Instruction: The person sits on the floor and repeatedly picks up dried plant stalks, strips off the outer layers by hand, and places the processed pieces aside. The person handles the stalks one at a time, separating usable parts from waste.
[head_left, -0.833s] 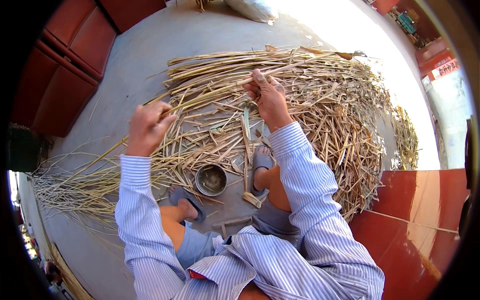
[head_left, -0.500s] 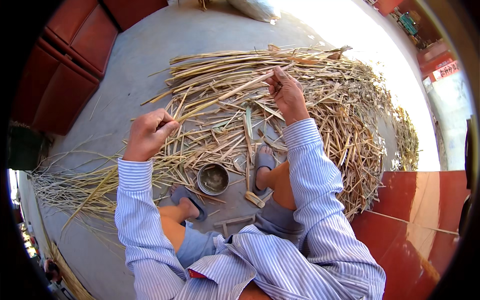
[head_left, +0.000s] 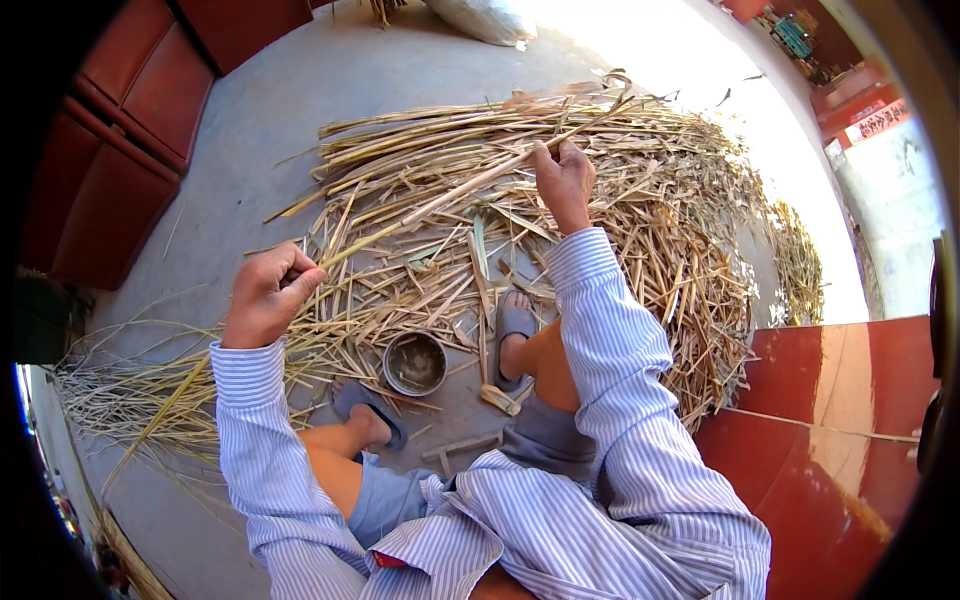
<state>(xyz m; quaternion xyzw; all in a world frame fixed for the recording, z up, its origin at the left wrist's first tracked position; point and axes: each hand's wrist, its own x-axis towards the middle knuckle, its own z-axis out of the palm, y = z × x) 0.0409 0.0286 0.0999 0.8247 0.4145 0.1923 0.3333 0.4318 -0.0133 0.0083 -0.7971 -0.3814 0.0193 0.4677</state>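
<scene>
Red cabinets (head_left: 130, 150) were seen at the far left, and below them thin pale stems (head_left: 140, 395) were spread across the grey floor (head_left: 250, 100). One long stalk (head_left: 465, 189) was held slantwise above scattered straw (head_left: 390, 290). Its lower part was pinched between the thumb and fingers of the left hand (head_left: 268, 295). Nearer the body, a round bowl (head_left: 412, 391) was set between the feet, its contents too dim to be told. Well apart from the left hand, the stalk's upper part was gripped by the right hand (head_left: 565, 185). Dry leaves (head_left: 690, 280) were heaped farther right, beside a red panel (head_left: 780, 380).
</scene>
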